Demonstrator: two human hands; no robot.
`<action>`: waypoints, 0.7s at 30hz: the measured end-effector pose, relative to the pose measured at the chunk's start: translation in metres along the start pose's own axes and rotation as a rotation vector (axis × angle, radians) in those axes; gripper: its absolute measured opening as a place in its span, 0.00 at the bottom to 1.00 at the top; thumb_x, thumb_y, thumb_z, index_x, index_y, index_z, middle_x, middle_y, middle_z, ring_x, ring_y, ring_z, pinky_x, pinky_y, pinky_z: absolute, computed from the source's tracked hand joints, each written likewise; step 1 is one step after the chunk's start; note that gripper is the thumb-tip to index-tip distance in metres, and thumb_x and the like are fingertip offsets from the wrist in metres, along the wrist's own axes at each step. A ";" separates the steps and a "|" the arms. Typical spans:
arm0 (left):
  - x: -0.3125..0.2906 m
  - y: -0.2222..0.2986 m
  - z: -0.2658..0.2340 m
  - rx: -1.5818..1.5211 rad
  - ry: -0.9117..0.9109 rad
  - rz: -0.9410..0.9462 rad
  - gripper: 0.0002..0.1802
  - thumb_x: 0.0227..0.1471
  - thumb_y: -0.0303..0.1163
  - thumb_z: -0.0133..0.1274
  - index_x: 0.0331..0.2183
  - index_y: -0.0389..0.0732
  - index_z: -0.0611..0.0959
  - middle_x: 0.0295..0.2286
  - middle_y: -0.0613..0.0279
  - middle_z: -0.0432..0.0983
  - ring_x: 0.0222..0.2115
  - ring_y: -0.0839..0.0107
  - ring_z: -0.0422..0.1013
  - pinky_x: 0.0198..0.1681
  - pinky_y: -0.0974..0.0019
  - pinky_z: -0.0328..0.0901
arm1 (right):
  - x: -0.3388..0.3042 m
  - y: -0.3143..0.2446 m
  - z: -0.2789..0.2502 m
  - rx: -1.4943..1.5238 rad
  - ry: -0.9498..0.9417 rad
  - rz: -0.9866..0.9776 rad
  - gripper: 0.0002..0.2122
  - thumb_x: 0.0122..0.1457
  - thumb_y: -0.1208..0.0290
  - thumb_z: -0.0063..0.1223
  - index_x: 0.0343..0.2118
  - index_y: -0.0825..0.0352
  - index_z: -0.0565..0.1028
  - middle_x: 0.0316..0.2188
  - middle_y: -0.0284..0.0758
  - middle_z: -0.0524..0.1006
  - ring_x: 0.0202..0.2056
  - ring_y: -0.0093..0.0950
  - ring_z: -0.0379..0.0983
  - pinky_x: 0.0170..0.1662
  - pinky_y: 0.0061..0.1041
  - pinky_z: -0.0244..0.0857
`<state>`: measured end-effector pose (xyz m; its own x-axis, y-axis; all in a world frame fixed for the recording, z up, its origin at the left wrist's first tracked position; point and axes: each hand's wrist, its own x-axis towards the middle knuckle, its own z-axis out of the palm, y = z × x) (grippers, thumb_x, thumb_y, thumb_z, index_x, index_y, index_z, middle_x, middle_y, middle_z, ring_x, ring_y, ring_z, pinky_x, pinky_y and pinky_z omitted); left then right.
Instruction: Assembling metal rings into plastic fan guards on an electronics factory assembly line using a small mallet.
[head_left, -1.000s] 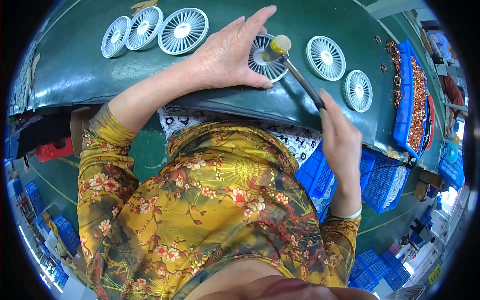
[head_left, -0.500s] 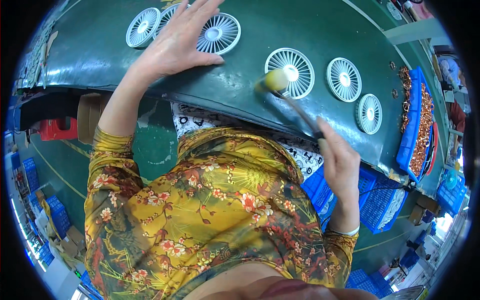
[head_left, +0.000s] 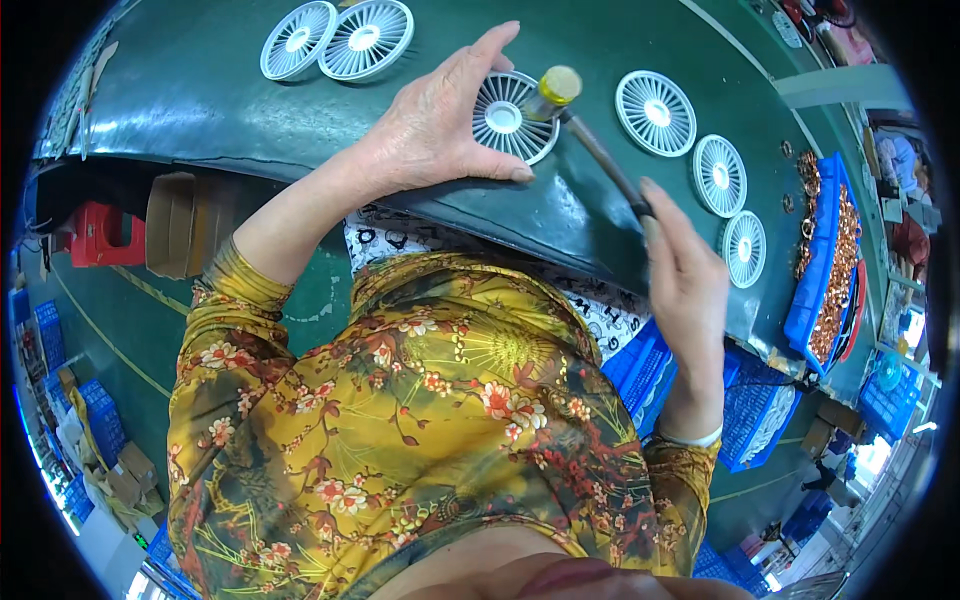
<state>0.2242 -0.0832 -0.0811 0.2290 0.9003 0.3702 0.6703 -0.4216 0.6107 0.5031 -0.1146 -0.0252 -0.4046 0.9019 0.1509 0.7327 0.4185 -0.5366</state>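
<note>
My left hand (head_left: 425, 130) spans a white spoked disc (head_left: 502, 118) on the green tabletop, its thumb at the near rim and its fingers at the far rim. In my right hand (head_left: 690, 270) is the handle of a mallet (head_left: 600, 158) with a yellow-faced head. That head hovers over the right part of the disc and hides some of its spokes. Further right, three similar discs, the closest being a white disc (head_left: 656, 113), lie in a curved row. Two more, a left disc (head_left: 298, 40) and its neighbour (head_left: 366, 40), overlap at the far left.
A blue tray (head_left: 812, 265) of small copper-coloured parts sits at the table's right end, with loose copper rings beside it. Below the table are blue crates (head_left: 765, 415), a red stool (head_left: 103, 235) and a cardboard box (head_left: 175, 225).
My left hand has moved right, bringing a disc from the left group with it. The disc formerly under the mallet now lies further right. The mallet head has risen slightly.
</note>
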 end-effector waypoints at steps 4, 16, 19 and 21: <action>-0.002 0.000 -0.001 -0.002 0.045 -0.006 0.65 0.29 0.51 0.70 0.62 0.42 0.49 0.47 0.45 0.68 0.48 0.49 0.67 0.51 0.55 0.64 | 0.013 -0.003 0.015 0.067 0.189 -0.285 0.15 0.58 0.75 0.50 0.50 0.63 0.73 0.35 0.45 0.79 0.33 0.38 0.78 0.36 0.33 0.70; -0.007 -0.046 -0.087 0.450 -0.018 -0.050 0.58 0.34 0.47 0.68 0.60 0.37 0.55 0.58 0.46 0.55 0.60 0.49 0.50 0.65 0.49 0.38 | 0.004 -0.008 0.016 -0.064 -0.158 -0.135 0.16 0.57 0.69 0.54 0.49 0.57 0.74 0.28 0.45 0.78 0.27 0.41 0.75 0.31 0.37 0.69; -0.013 -0.042 -0.060 0.171 0.004 -0.013 0.56 0.32 0.46 0.69 0.60 0.42 0.59 0.50 0.50 0.65 0.53 0.54 0.62 0.60 0.54 0.53 | 0.018 0.001 0.017 -0.049 0.029 -0.104 0.14 0.58 0.71 0.53 0.48 0.59 0.75 0.31 0.45 0.79 0.27 0.37 0.76 0.31 0.31 0.70; -0.021 -0.026 -0.042 0.148 0.012 -0.019 0.56 0.31 0.47 0.70 0.59 0.45 0.60 0.50 0.51 0.63 0.52 0.53 0.62 0.56 0.56 0.59 | 0.026 -0.005 0.004 0.076 0.068 -0.001 0.13 0.60 0.75 0.49 0.48 0.65 0.75 0.36 0.43 0.79 0.27 0.28 0.77 0.31 0.25 0.69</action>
<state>0.1722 -0.0952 -0.0755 0.2074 0.9061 0.3686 0.7713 -0.3832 0.5082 0.4864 -0.0936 -0.0215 -0.3655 0.9078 0.2056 0.6877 0.4122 -0.5976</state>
